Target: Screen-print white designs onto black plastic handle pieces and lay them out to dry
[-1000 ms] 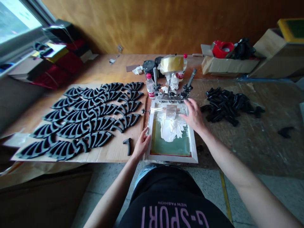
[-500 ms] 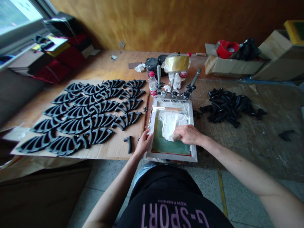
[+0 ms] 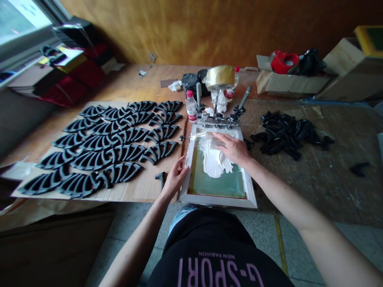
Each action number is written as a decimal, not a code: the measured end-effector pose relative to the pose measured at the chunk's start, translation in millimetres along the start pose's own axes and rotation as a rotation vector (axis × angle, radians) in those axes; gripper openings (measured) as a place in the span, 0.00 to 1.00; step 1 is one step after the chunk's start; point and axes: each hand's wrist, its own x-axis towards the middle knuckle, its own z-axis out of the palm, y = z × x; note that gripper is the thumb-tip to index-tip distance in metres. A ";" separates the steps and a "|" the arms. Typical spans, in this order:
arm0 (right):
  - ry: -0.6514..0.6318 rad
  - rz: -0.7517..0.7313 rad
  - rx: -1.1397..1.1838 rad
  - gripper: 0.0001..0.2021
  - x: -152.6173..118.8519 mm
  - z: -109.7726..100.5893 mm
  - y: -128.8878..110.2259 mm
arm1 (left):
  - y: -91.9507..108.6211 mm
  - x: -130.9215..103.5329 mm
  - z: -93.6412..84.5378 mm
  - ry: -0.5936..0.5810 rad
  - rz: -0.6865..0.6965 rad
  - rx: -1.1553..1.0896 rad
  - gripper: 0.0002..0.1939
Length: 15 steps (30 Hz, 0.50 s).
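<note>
A pale framed screen with a green mesh lies in front of metal clamps. Thick white paste covers the upper middle of the mesh. My right hand is over the screen's upper right part, palm down, fingers stretched leftward above the paste; the surface by its fingertips is blurred. My left hand is beside the screen's left edge, thumb and fingers apart, with nothing visible in it. A single black curved part lies on the cardboard just left of it.
Rows of black curved parts cover the cardboard at left. A pile of black parts lies at right. Behind the screen stand a red-capped bottle, dark jars and a large tape roll. An open carton is at back right.
My right hand has moved up the screen from the paste's lower edge, and its fingers have straightened. The screen's near end looks larger and higher. My left hand has shifted slightly left and its fingers have parted.
</note>
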 end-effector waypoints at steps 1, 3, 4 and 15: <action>0.048 0.045 -0.011 0.24 11.0 -8.1 9.4 | 13.1 -2.9 -2.8 0.014 0.042 -0.007 0.31; 0.185 0.162 -0.011 0.23 21.8 -25.9 36.2 | 41.5 -5.7 -6.0 0.068 0.151 -0.037 0.25; 0.271 0.231 -0.007 0.21 21.1 -33.6 51.4 | 56.3 -4.9 -6.0 0.105 0.217 -0.071 0.24; -0.151 0.129 -0.192 0.10 -73.3 53.6 34.1 | 115.1 28.5 37.1 0.182 0.321 -0.537 0.25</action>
